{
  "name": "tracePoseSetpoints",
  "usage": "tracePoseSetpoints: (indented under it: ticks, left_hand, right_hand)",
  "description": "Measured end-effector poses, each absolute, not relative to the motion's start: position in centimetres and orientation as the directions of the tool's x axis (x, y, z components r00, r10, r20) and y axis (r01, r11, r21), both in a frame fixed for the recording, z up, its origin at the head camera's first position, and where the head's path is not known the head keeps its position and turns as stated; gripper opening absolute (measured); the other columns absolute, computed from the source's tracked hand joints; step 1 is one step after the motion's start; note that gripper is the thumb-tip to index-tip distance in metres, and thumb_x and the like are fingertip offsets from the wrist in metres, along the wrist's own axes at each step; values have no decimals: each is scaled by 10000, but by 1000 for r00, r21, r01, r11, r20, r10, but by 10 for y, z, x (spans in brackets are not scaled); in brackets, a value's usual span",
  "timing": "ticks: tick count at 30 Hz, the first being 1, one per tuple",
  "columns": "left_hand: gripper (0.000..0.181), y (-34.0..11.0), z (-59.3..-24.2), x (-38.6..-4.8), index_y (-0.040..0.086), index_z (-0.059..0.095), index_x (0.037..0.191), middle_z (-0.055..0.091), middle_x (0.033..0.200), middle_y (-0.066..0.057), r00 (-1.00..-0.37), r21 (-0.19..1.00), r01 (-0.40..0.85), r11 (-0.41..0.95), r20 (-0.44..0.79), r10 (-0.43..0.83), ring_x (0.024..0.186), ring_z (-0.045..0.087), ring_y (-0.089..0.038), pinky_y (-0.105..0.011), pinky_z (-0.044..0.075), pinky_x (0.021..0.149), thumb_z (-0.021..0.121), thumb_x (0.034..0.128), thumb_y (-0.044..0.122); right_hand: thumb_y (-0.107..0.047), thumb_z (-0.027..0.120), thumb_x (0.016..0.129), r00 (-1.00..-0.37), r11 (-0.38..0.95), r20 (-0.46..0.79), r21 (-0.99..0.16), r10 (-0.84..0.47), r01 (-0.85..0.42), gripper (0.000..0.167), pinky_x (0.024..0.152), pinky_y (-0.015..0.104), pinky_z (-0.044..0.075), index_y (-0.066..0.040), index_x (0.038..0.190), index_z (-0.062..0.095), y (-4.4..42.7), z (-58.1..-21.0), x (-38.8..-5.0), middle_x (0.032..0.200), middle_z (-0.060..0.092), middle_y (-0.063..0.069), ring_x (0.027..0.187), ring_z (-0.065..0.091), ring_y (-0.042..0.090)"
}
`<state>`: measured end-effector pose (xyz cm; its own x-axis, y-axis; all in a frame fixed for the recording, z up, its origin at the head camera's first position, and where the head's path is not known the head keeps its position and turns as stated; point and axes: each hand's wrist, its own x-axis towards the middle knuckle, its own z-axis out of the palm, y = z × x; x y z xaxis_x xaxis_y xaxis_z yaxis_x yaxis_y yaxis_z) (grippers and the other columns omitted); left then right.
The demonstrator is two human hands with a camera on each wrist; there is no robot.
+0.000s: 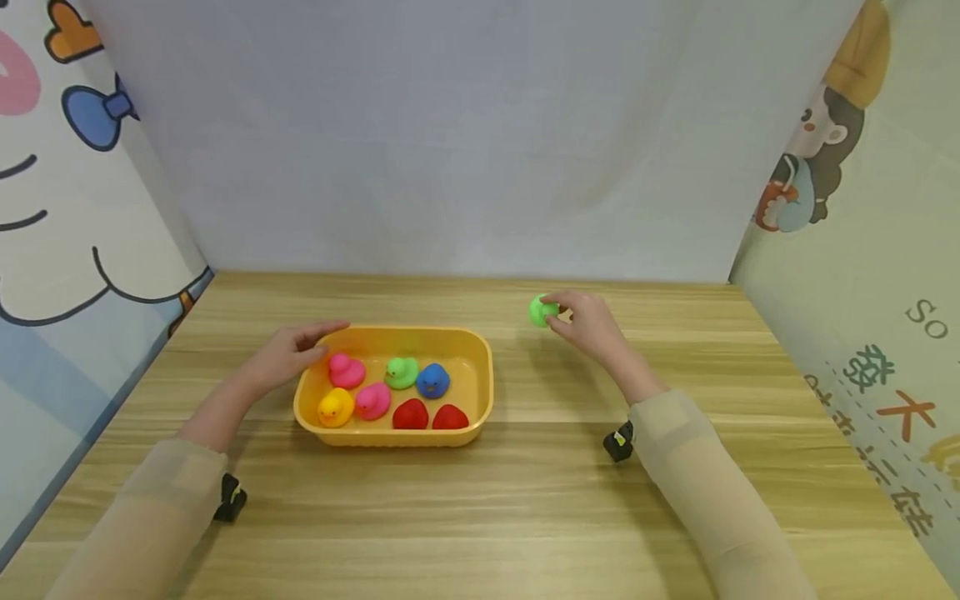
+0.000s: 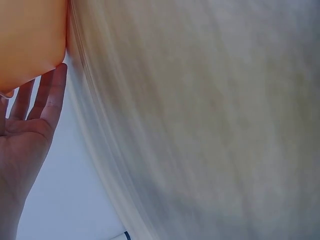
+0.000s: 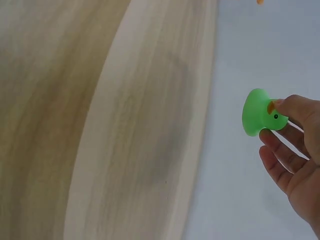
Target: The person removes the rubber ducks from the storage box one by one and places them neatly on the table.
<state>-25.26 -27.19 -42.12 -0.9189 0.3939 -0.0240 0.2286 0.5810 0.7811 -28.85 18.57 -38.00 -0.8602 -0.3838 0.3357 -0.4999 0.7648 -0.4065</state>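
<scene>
Pinching lime-green, rounded, rubbery-looking duck [image 3: 256, 113] in right hand [image 1: 591, 327]; touching yellow, oblong plastic tub [image 1: 472, 373] with straight-fingered left hand [image 1: 279, 362]. Probably mid-transfer; next, likely lower inside.

wood-grain tabletop [image 1: 480, 517] in pale brown, streaks running crosswise, orange-yellow tub [image 1: 397, 436] resting directly on it, left of centre

This looks like a small screened-off spot, in what kind of building cannot be told: a plain pale cloth [image 1: 450, 150] hangs at 12 o'clock, a cartoon panel [image 1: 75, 208] stands at 10, a lettered cartoon sheet [image 1: 862, 275] at 2, and a wood-grain surface [image 1: 487, 517] reaches to 6.
</scene>
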Motion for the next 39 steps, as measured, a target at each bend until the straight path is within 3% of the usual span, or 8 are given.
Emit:
tracePoseSetpoints:
  ticks: [13, 25, 39]
  left_hand:
    - [436, -270, -416, -247, 151, 434, 1425, 400, 1457, -173, -927, 802, 175, 571, -61, 370, 1280, 404, -341, -528, 374, 1027, 470, 993, 186]
    - [432, -270, -417, -251, 124, 446, 1415, 415, 1443, -185, -931, 807, 175, 563, -50, 361, 1278, 421, -343, -518, 402, 1006, 478, 986, 162]
    - [428, -268, -415, -249, 132, 453, 1410, 411, 1440, -200, -934, 799, 163, 579, -65, 352, 1265, 429, -356, -527, 406, 999, 478, 985, 166]
  right_hand:
    - [-91, 646, 883, -913, 760, 261, -508, -312, -405, 308, 772, 372, 549, -14, 1181, 647, 184, -387, -306, 1161, 645, 174, 979, 620, 284]
    - [-36, 629, 880, -935, 726, 232, -590, -268, -355, 305, 786, 402, 544, 30, 1177, 637, 182, -407, -319, 1153, 641, 213, 994, 614, 326]
    - [-73, 618, 896, -965, 750, 134, -608, -224, -258, 335, 815, 398, 529, -11, 1226, 613, 184, -420, -326, 1192, 621, 210, 1032, 604, 332]
